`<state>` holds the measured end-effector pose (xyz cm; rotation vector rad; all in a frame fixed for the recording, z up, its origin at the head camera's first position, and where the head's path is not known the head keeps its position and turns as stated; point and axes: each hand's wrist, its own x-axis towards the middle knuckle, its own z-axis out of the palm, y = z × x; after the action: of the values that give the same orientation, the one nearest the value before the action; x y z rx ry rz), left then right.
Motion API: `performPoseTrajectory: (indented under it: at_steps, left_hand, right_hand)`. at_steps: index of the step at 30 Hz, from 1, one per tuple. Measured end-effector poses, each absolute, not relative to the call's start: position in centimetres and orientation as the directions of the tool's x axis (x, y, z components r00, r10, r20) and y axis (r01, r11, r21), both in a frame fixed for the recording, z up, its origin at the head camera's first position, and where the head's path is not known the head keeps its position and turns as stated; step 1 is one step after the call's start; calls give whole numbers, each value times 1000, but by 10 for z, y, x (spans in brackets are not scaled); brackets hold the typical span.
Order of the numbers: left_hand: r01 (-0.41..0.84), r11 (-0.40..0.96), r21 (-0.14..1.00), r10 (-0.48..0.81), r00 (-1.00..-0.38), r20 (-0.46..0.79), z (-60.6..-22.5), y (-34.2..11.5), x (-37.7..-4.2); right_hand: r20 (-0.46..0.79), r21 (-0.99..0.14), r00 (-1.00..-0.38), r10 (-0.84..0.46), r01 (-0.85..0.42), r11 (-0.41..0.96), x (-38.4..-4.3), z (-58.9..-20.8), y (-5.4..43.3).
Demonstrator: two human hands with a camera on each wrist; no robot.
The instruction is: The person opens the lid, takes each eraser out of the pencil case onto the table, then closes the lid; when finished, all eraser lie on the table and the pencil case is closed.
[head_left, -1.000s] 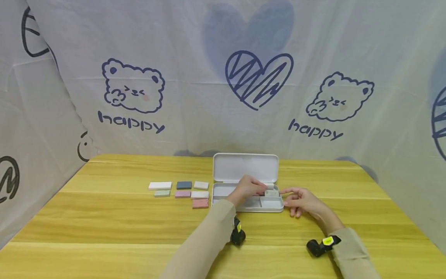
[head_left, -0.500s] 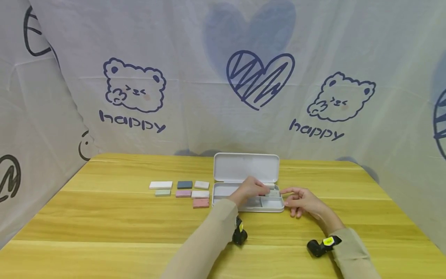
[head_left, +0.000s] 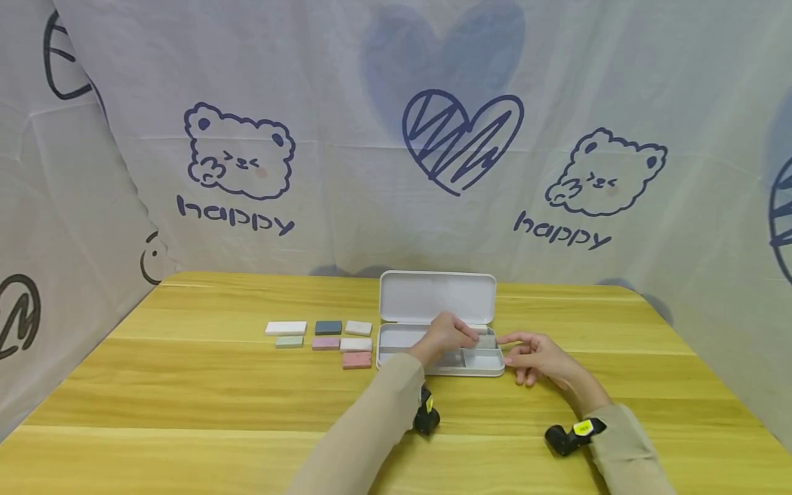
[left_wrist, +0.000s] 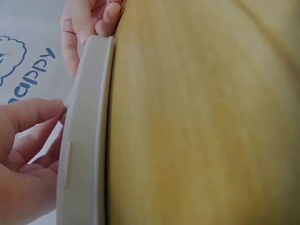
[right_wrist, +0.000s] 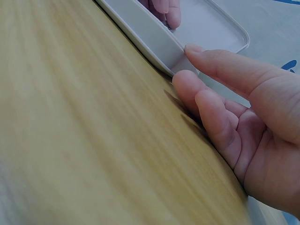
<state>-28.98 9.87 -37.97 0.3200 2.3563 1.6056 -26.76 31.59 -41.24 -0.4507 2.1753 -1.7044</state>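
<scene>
A white hinged case (head_left: 482,372) stands with its lid up, its tray divided into compartments. My left hand (head_left: 444,333) reaches into it, thumb and fingers pinching a small greyish block mostly hidden by the fingertips; a bit of that block (left_wrist: 63,115) shows in the left wrist view. Right beside these fingertips a pale grey-green block (head_left: 487,342) lies in a right-hand compartment, with a whitish block (head_left: 478,329) behind it. At the case's right end my right hand (head_left: 544,359) touches the wall and corner with extended fingertips.
Left of the case several small blocks lie on the wooden table (head_left: 185,385): white (head_left: 286,328), blue (head_left: 328,328), cream (head_left: 358,328), green (head_left: 289,342), pink (head_left: 325,343), speckled white (head_left: 355,345) and red (head_left: 357,360). A printed cloth (head_left: 346,206) hangs behind.
My left fingers have shifted slightly to the right within the case, up to the grey-green block. The right hand and the loose blocks have stayed put.
</scene>
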Motion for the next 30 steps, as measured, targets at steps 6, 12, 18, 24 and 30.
performPoseTrajectory:
  at_steps: [6,12,18,24,30]
  left_hand:
    - [69,409,910,293,-954,-59,-381,100,-287]
    - [104,428,898,273,-962,-19,-381,101,-286]
    - [110,402,909,264,-965,1,-383,100,-288]
    - [113,363,925,239,-971,25,-382,99,-288]
    - [96,328,940,226,-974,20,-377,96,-287]
  right_hand:
    - [-83,-969,-895,-439,-30,245,-266,-409,314]
    - [-88,-968,-896,-436,-27,250,-267,-410,314]
    - [-80,-969,-894,-441,-33,244,-267,-410,314]
    - [-67,-971,-889,-453,-46,233,-267,-411,315]
    - [-69,-970,-889,-452,-46,239,-269,-413,316]
